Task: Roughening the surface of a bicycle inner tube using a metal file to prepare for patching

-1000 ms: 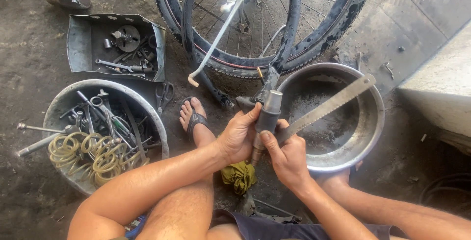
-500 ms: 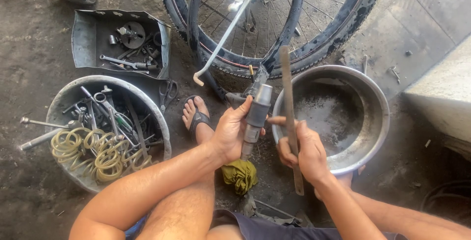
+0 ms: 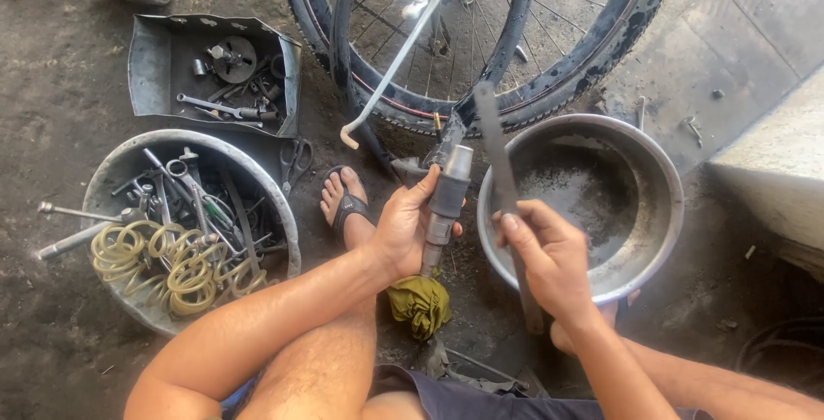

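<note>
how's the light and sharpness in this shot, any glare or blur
Head view: soft, even daylight with faint shadows; a mild sheen on the metal basin rim; the left hand, the grey cylinder and the flat file in the right hand are sharp; edges bow slightly, wide-angle.

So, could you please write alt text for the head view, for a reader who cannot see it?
Seen from above, a seated person's left hand grips a grey cylindrical part upright while the right hand holds a long flat file beside it, over a metal basin. A bicycle wheel and tool tubs surround them.
</note>
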